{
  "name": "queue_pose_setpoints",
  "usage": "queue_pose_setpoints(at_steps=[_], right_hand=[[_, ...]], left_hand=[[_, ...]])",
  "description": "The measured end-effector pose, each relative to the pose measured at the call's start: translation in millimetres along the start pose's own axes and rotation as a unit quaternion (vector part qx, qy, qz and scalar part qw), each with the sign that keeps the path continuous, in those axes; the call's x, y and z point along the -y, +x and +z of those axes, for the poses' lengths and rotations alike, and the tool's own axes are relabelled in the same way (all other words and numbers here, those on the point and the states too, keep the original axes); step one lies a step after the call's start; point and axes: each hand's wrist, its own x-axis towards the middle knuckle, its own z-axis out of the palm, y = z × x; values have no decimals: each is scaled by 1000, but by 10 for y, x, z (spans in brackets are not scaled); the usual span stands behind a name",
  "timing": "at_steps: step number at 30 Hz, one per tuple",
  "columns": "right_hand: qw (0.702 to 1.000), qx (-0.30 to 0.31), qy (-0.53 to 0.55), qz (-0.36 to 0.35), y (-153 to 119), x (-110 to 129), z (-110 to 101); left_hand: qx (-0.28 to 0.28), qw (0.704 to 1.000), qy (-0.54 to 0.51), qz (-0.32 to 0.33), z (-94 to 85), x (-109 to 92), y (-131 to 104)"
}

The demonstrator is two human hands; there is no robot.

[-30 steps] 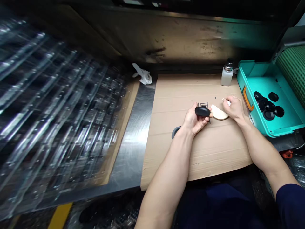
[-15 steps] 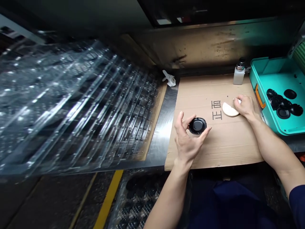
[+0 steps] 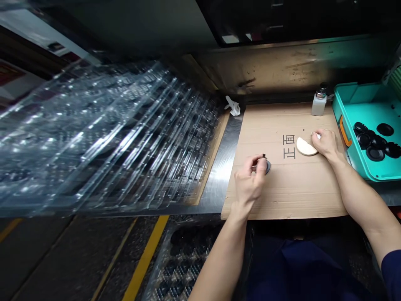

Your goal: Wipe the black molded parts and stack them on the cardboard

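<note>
My left hand (image 3: 249, 184) is closed around a round black plastic part (image 3: 267, 167), above the cardboard sheet (image 3: 282, 196). Its fingers cover most of the part, which is tilted so that only one edge shows. Farther right, my right hand (image 3: 326, 144) is pinched shut on a small white piece (image 3: 318, 136), mostly hidden by the fingers; its kind I cannot make out. Beside those fingers, a flat white pad (image 3: 305, 147) with an uneven upper edge lies on the cardboard near the black printed characters.
A teal bin (image 3: 360, 161) with several black round parts (image 3: 375, 153) stands at the right. Behind the cardboard is a bottle (image 3: 318, 104) with a dark top. Crumpled white tissue (image 3: 233, 106) lies at the back left. Stacked clear plastic trays (image 3: 125, 142) fill the left side.
My left hand has turned the black part from facing me to nearly edge-on, its fingers closing around it. My right hand keeps its pinch beside the white pad. The view has shifted slightly.
</note>
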Motion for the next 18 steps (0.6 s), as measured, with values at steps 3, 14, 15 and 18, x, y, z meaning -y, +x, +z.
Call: queue_pose_setpoints(at_steps=[3, 14, 15, 18], right_hand=[[1000, -1, 2, 8, -6, -5, -3], [1000, 17, -3, 19, -45, 8, -58], [1000, 17, -3, 18, -37, 0, -44], [999, 24, -5, 21, -34, -14, -41]], left_hand=[[1, 997, 5, -72, -111, 102, 178], [55, 924, 372, -65, 207, 193, 188], [68, 917, 385, -71, 218, 144, 176], [122, 893, 428, -74, 220, 16, 142]])
